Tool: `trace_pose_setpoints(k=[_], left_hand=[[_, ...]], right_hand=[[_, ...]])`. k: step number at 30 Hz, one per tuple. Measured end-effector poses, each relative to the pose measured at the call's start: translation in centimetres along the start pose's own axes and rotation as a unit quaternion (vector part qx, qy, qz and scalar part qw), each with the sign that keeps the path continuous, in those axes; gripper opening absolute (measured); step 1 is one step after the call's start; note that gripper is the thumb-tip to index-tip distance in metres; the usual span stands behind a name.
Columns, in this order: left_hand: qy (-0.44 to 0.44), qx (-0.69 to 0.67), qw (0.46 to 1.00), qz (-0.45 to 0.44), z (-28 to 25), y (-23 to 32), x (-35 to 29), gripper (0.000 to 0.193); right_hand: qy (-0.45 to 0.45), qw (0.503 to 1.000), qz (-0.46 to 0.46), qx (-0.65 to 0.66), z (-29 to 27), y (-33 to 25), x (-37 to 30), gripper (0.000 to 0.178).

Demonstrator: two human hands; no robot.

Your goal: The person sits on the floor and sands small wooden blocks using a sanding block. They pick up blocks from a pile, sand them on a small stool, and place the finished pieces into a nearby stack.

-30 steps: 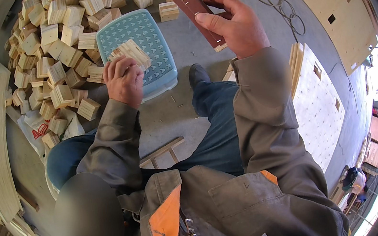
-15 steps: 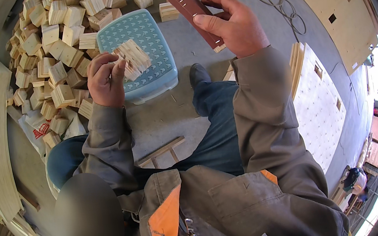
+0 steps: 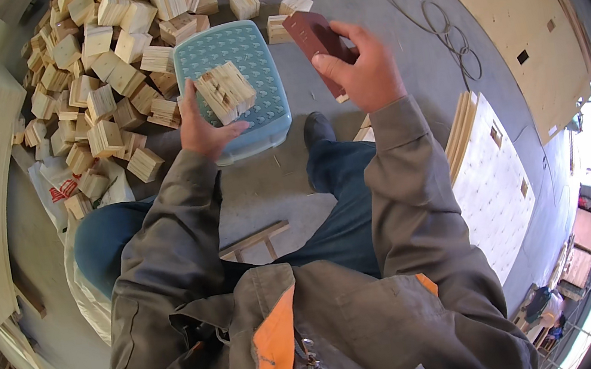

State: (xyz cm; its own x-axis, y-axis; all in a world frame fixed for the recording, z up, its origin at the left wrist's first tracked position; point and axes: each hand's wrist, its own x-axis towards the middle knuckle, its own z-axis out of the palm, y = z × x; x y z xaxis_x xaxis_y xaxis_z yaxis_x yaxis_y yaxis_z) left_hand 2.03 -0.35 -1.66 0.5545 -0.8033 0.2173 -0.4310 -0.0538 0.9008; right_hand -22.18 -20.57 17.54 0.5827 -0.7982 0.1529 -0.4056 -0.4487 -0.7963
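A layered plywood block (image 3: 226,93) rests on the patterned top of a light blue plastic stool (image 3: 271,101). At its near left corner is my left hand (image 3: 204,133), open, with thumb and fingers spread apart. Whether the fingertips touch the wood I cannot tell. My right hand (image 3: 370,72) is closed round a reddish-brown sanding block (image 3: 313,42), raised to the right of the stool. Staples show along the sanding block's side, and bare wood peeks out at its lower end.
A large heap of plywood blocks (image 3: 102,98) lies left of the stool, partly beside a white sack (image 3: 57,184). A cable (image 3: 440,28) coils on the floor at right. Plywood sheets (image 3: 495,179) stand by my right arm. A small wooden frame (image 3: 258,241) lies between my legs.
My left hand has gone from a pinch at the plywood block's edge to spread fingers. The block is turned differently. My right hand still holds the sanding block.
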Motion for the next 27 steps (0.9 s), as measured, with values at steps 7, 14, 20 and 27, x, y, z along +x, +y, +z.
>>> trace_pose_setpoints(k=[7,14,20,27], left_hand=[[0.001,-0.172,0.983,-0.064,1.7,1.8,0.9,0.138],[0.052,-0.073,0.996,-0.018,2.2,1.4,1.0,0.124],[0.099,-0.006,0.995,0.016,1.2,1.9,1.2,0.102],[0.094,-0.011,0.995,0.013,0.9,1.7,1.3,0.098]], right_hand=[[0.012,0.981,-0.163,-0.104,5.3,0.2,-3.1,0.066],[-0.014,0.968,-0.198,-0.154,10.4,-0.9,-7.0,0.067],[-0.006,0.952,-0.207,-0.225,14.8,-1.0,-8.4,0.063],[0.023,0.951,-0.155,-0.265,17.2,-0.5,0.7,0.057]])
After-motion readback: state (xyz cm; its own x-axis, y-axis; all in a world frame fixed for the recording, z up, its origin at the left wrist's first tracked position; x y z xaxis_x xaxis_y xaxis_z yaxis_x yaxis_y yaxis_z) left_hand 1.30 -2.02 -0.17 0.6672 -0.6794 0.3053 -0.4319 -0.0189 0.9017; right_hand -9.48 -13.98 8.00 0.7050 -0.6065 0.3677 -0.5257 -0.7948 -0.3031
